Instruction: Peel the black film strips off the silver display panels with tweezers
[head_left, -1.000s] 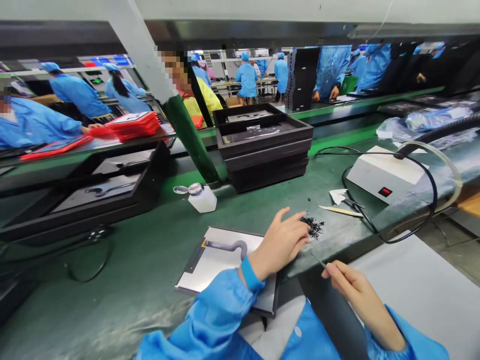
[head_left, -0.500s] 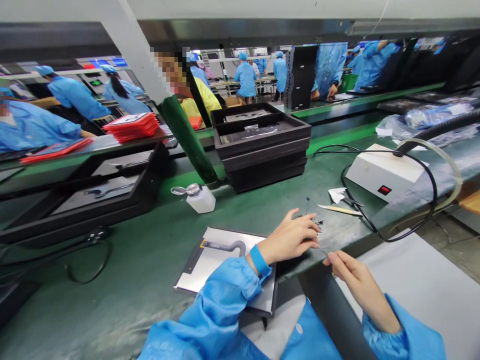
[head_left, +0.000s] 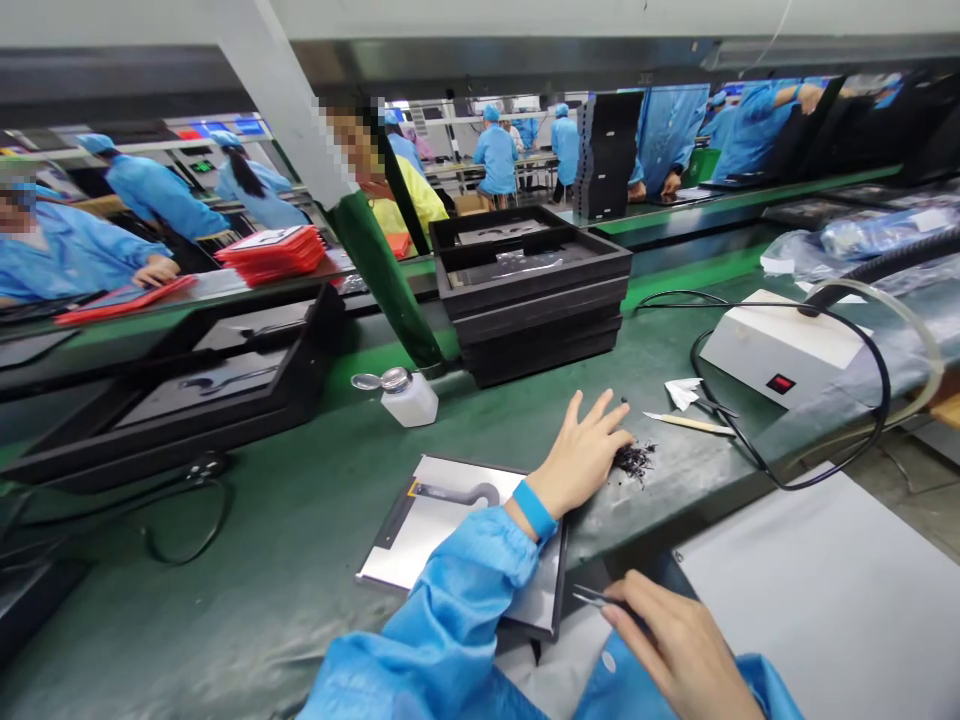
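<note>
My left hand is open, its fingers spread, beside a small heap of black scraps on the green bench. A blue band circles that wrist. Under the left forearm lies a flat display panel with a silvery back and a dark curved ribbon cable; the sleeve hides part of it. My right hand is closed on a pair of tweezers, low in front of the bench edge. The tips point left, close to the panel's right edge, and no object shows between them.
A white dispenser bottle with its lid up stands behind the panel. Farther back are stacked black trays. To the right lie a yellow-handled blade, white tissue and a white box with cables. Co-workers sit across the bench.
My right hand has drawn back from beside the left fingers, down and left, with the tweezers. The left fingers have spread and moved left, uncovering the black scraps.
</note>
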